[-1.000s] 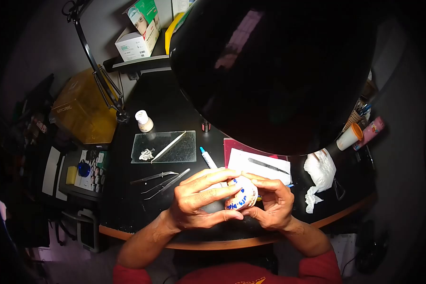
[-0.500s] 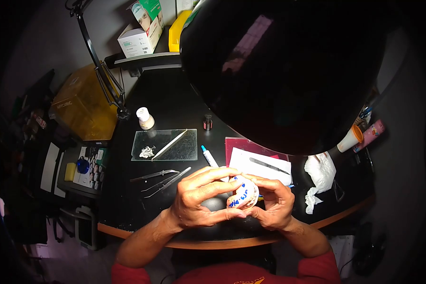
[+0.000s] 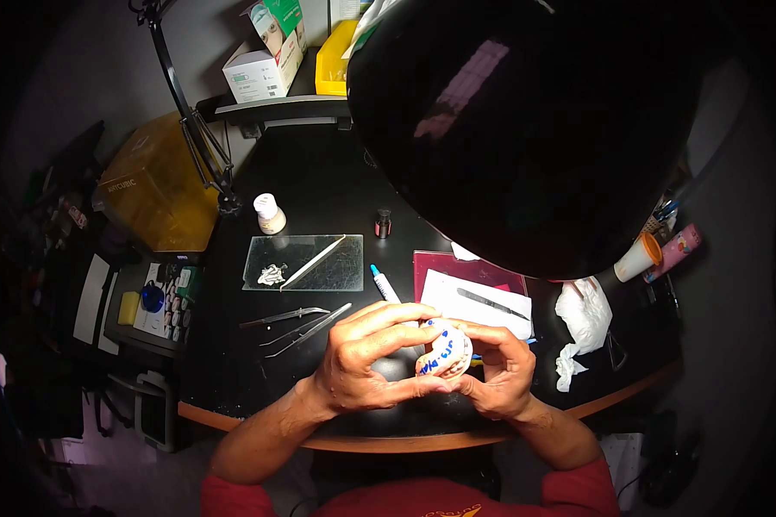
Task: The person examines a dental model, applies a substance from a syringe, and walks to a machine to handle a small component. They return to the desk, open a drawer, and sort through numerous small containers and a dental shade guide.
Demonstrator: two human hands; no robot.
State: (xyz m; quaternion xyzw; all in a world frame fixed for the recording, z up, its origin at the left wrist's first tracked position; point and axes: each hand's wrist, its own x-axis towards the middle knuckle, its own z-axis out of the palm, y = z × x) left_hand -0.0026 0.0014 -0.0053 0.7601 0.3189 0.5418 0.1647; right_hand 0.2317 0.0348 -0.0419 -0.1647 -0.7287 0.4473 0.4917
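Note:
Between both hands, low over the front of the black desk, is a pale dental model [image 3: 444, 353] with blue handwriting on its face and a row of teeth along its right side. My left hand [image 3: 366, 358] grips it from the left, fingers over the top and thumb along the bottom. From the right, my right hand [image 3: 497, 369] pinches its edge with thumb and fingers. Just beyond the hands are a blue-capped tube [image 3: 384, 283] and a white paper [image 3: 466, 297] with a dark flat blade-like tool [image 3: 493, 303] on it.
A glass slab [image 3: 319, 269] bears a pale stick and a small white heap. Tweezers [image 3: 312, 329] lie left of my hands. A white bottle [image 3: 269, 215] and a dark vial [image 3: 383, 224] stand farther back. Crumpled tissue [image 3: 583, 314] is at right. A large black lamp shade [image 3: 526, 146] hangs overhead.
The dental model has turned very slightly in my hands, which keep their hold. The camera view has shifted a little, so the desk items appear slightly to the right.

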